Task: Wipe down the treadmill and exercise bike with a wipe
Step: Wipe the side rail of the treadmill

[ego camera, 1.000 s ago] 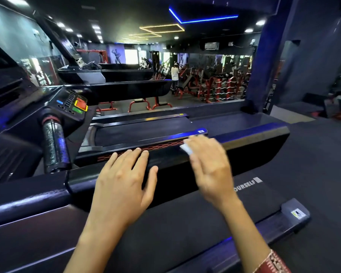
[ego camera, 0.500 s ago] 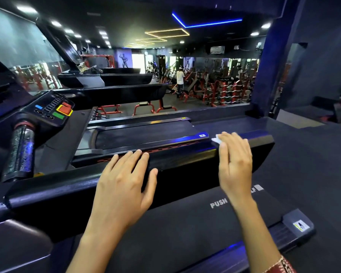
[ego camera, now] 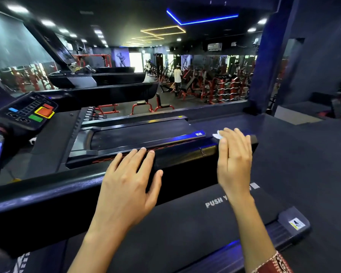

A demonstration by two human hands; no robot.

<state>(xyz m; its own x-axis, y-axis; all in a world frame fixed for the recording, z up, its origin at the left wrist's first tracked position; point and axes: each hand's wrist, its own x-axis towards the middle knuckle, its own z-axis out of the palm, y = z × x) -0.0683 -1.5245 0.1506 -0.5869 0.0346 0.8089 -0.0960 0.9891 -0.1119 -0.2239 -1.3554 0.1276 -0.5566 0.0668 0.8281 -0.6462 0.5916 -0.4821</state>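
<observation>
The right hand [ego camera: 234, 160] lies flat, fingers straight, pressing the wipe [ego camera: 217, 136] on the treadmill rail [ego camera: 185, 155] near its right end. The rail runs off left, where the left hand [ego camera: 130, 178] rests flat, holding nothing.

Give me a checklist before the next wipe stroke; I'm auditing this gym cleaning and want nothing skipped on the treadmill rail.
1. The wipe sits under the right hand: ok, its white edge shows past the fingertips.
2. The right hand lies flat on the rail: ok.
3. The left hand is clear of the wipe: ok, it rests apart on the rail.
4. Rail left ahead of the stroke: not ok, the right hand is at the rail's end.
5. The wipe is clean and damp: cannot tell.
</observation>
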